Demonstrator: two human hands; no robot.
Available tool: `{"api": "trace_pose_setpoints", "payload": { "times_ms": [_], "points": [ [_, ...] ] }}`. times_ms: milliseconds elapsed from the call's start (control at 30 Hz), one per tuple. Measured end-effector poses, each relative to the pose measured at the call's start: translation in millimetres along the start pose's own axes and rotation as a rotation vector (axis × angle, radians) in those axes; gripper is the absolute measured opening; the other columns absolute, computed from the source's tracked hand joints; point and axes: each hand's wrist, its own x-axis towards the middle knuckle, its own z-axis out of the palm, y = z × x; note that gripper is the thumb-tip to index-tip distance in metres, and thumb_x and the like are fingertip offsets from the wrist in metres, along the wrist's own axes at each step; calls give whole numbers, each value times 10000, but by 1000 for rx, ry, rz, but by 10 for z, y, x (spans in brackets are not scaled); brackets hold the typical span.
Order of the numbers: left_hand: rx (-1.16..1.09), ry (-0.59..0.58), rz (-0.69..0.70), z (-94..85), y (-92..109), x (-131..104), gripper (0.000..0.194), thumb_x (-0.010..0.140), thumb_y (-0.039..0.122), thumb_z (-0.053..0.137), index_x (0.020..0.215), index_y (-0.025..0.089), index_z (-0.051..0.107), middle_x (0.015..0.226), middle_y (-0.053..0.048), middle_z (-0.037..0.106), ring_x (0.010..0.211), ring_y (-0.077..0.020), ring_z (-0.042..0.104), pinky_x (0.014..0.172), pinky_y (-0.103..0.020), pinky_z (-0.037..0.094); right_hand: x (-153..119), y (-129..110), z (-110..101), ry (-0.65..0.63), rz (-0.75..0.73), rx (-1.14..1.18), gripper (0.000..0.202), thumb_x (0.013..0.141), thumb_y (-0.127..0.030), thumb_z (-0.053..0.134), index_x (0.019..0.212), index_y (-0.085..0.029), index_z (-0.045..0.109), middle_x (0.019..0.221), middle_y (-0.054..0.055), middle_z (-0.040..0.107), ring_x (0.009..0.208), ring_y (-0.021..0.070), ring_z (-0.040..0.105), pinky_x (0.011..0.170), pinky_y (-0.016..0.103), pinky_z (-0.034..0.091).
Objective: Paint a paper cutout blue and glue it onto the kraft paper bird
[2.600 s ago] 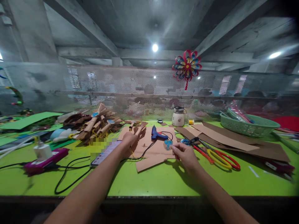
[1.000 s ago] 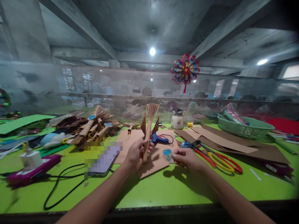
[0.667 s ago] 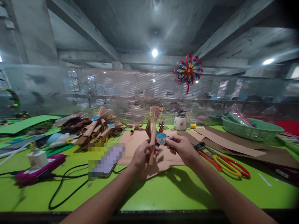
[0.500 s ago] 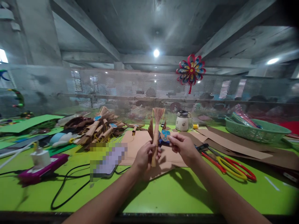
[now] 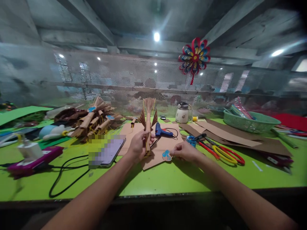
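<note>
My left hand [image 5: 140, 145] is closed round the lower part of a brown paper craft figure [image 5: 148, 119], held upright, with a rolled tube body, fanned pleats at its top and sides, and yellow string. My right hand [image 5: 183, 151] pinches the edge of a small round disc [image 5: 166, 155] with a blue pattern, low over the cardboard sheet [image 5: 155, 161]. Whether the disc touches the sheet I cannot tell. Just behind, a blue glue gun [image 5: 164, 131] lies on the cardboard.
Scissors with red and yellow handles [image 5: 226, 155], brown card strips [image 5: 230, 137] and a green basket [image 5: 251, 123] are on the right. A phone [image 5: 111, 151], a purple power strip [image 5: 35, 161] and a pile of similar paper figures [image 5: 88, 123] lie left. A white jar [image 5: 182, 113] stands behind.
My right hand has lowered the disc from beside the paper figure to just above or on the cardboard. The figure stays in my left hand. The glue gun now shows fully; the view has tilted.
</note>
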Motion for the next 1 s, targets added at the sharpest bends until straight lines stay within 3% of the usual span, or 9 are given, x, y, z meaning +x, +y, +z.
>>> {"api": "trace_pose_setpoints", "payload": {
  "times_ms": [133,267,433,533,667,733,867,1000],
  "points": [
    [13,-19,-3,-2,1,-5,99,787,149,519,797,100,604,633,-63,601,496,-110,537,430,-175,421,-37,-7,48,43,22,-79,288,750,-278,685,520,-169,549,417,-28,512,355,77,384,377,214,243],
    [17,-55,-13,-2,8,-24,101,772,151,532,796,95,612,639,-60,603,505,-109,531,441,-179,427,-229,50,-64,156,-76,-124,366,776,-358,637,485,-176,511,424,-12,519,389,87,402,412,223,271],
    [54,-57,-48,22,12,-45,131,769,194,555,752,85,625,652,-67,614,518,-108,532,477,-198,462,-488,378,-533,602,-68,72,377,705,-476,660,511,-173,547,434,-25,481,401,82,353,417,231,247],
    [71,-76,-29,41,-15,-51,133,773,179,555,777,70,631,671,-84,625,528,-113,544,472,-193,459,-502,532,-831,805,-53,295,311,577,-427,752,669,-160,621,495,-24,523,424,91,384,421,236,279],
    [68,-113,-59,58,-43,-74,121,785,154,550,799,63,628,691,-94,626,515,-114,544,442,-191,448,-345,522,-976,675,-161,397,616,513,-362,830,1055,-149,627,566,-40,552,498,120,486,467,240,367],
    [82,-103,-89,60,-46,-90,125,798,152,542,799,58,625,675,-90,616,499,-115,538,439,-199,453,-223,471,-948,593,-204,374,660,540,-404,827,1107,-138,621,535,-59,508,477,112,468,451,234,362],
    [71,-118,-112,54,-55,-107,98,790,135,554,808,62,617,678,-92,616,499,-120,543,452,-215,467,30,393,-856,571,-233,243,501,620,-516,752,898,-105,689,593,8,579,494,113,473,455,246,367],
    [37,-137,-143,60,-83,-111,71,774,128,567,788,77,614,680,-94,617,512,-125,550,470,-227,472,167,364,-822,574,-279,140,393,638,-516,738,714,-136,677,660,25,610,609,143,512,538,255,392]
  ]
}}
